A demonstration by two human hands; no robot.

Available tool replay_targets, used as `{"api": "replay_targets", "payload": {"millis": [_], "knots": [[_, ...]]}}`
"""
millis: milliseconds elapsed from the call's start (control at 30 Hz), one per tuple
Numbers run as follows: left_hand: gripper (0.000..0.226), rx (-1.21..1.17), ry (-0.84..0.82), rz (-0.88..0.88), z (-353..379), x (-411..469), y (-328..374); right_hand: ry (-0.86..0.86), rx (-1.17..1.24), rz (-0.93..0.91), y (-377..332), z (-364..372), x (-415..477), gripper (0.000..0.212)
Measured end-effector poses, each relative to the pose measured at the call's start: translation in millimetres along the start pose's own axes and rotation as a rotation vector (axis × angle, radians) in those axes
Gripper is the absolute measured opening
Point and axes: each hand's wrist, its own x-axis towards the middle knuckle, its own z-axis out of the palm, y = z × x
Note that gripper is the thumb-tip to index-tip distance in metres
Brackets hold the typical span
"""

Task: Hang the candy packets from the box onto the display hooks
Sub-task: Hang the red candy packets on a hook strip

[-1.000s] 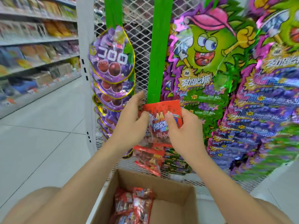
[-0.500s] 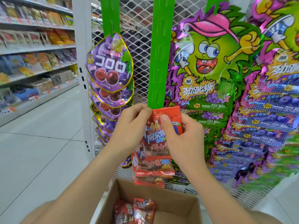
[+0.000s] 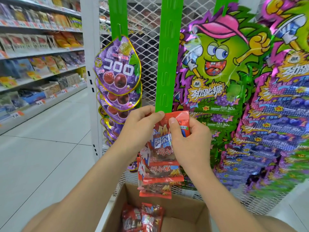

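Two hands are on one red packet [image 3: 177, 118]. The left hand [image 3: 142, 129] pinches its top left corner right where the packet meets the green strip [image 3: 168, 56]. The right hand [image 3: 189, 139] clamps the packet's right side, with the thumb flat on the front and the fingers curled behind. This two-handed hold probably keeps the thin top edge flat and level, so its hole can be lined up with a hook on the strip. The hook itself is hidden behind the packet, so I cannot tell whether it has caught.

Just below, hung packets [image 3: 160, 174] of the same kind overlap down the strip. That suggests the strip is being filled from the bottom upward, with plenty of bare slots left above.

The box [image 3: 117, 206] sits directly underneath, open, with loose packets [image 3: 143, 216] lying in its left side. It is near enough for a short reach, and anything dropped would land in it.

On the neighbouring strip to the left hang purple grape packets [image 3: 117, 71]. Both strips hang in front of a mesh panel [image 3: 147, 22]. Shelves [image 3: 33, 52] of snacks run along the aisle further left.
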Motion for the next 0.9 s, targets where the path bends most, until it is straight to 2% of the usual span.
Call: {"api": "replay_targets", "payload": {"millis": [133,233,267,333,400,433,500,533,600,700,800,900], "knots": [[0.026,0.12,-0.009,0.061,-4.4,3.7,-10.9,-0.054,-0.14,0.005,9.3,-7.5,-7.8,0.034],[0.021,0.421,0.052,0.286,-7.1,2.6,-23.0,-0.011,-0.264,-0.013,12.4,-16.9,-12.5,0.022],[0.017,0.516,0.084,0.355,-7.7,0.5,-29.3,0.014,-0.298,-0.03,10.9,-20.6,-14.0,0.025],[0.038,0.681,0.099,0.423,-9.5,-5.7,-41.6,0.01,-0.314,-0.076,11.0,-28.0,-17.6,0.035],[0.061,0.782,0.15,0.456,-9.8,-16.7,-54.2,-0.113,-0.251,-0.091,12.5,-32.6,-25.4,0.026],[0.064,0.83,0.185,0.477,-9.2,-24.0,-58.1,-0.23,-0.229,-0.07,15.5,-32.3,-30.4,0.021],[0.053,0.942,0.173,0.536,-8.9,-37.3,-68.5,-0.55,-0.281,-0.011,26.3,-27.4,-39.9,0.011],[0.044,1.0,0.098,0.56,-9.7,-41.5,-76.8,-0.728,-0.36,0.007,36.4,-23.2,-44.5,0.007],[0.027,1.124,-0.159,0.536,-13.3,-46.9,-98.2,-1.038,-0.525,0.03,62.4,-10.2,-54.7,0.016],[0.017,1.177,-0.599,0.316,-17.8,-57.3,-132.9,-1.319,-0.656,0.185,116.9,15.2,-86.2,0.022],[0.017,1.181,-0.873,0.042,-20.5,-68.6,-169.8,-1.386,-0.705,0.42,176.3,38.9,-128.9,0.027],[0.015,1.179,-0.976,-0.131,-24.3,-76.9,-214.6,-1.315,-0.721,0.578,226.0,53.8,-175.8,0.025]]}}
